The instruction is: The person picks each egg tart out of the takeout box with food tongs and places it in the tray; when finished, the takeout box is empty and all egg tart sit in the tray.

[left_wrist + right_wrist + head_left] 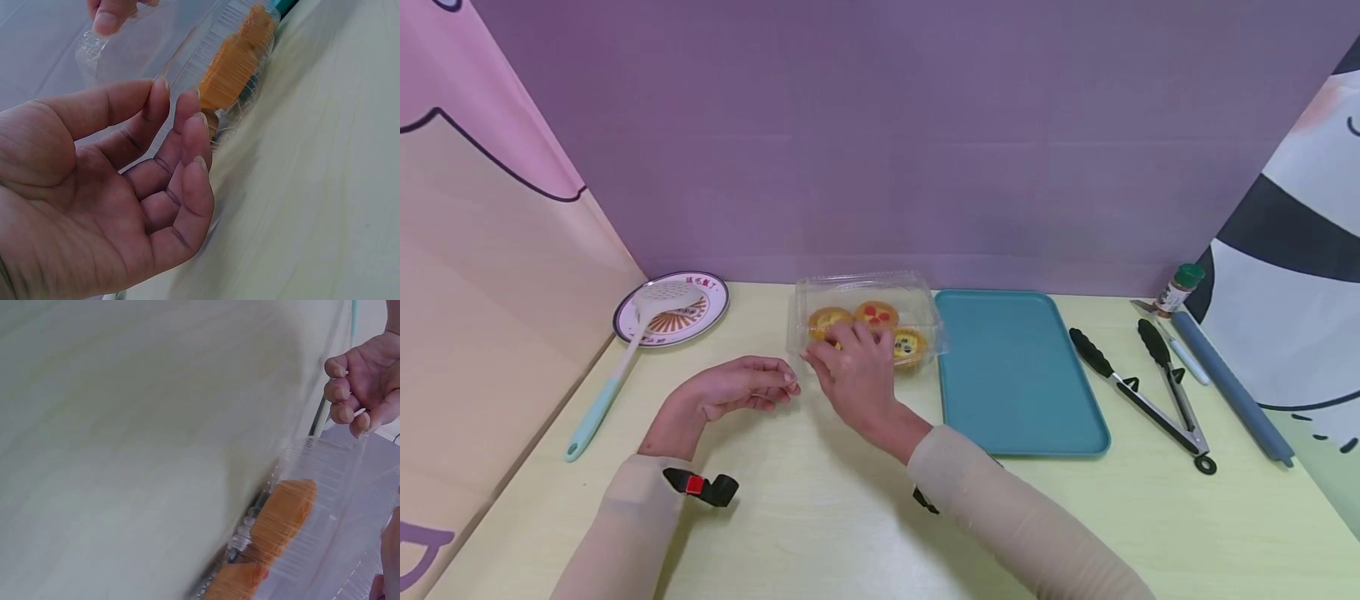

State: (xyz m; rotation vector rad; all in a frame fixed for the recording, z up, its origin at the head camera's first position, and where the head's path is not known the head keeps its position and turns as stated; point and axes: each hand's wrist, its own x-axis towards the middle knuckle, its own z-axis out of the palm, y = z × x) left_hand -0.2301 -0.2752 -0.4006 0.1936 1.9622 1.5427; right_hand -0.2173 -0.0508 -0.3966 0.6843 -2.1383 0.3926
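A clear plastic clamshell container [880, 289] sits at the back middle of the pale yellow table and holds three small fruit tarts [876, 314]. My right hand [838, 346] reaches over its front left corner, and the fingers curl on the lid's edge. One right fingertip [109, 19] shows on that corner in the left wrist view. My left hand [775, 387] hovers just left of the container [187, 50], fingers loosely curled and holding nothing. In the right wrist view, the container [325, 506] shows an orange tart [284, 515], with the left hand [350, 387] beyond it.
A teal tray [1015, 367] lies right of the container. Farther right are black-tipped tongs [1138, 396], a grey rod [1228, 383] and a spice jar [1180, 287]. At the back left, a patterned plate [700, 312] bears a slotted spatula [625, 367]. Walls close in the back and sides.
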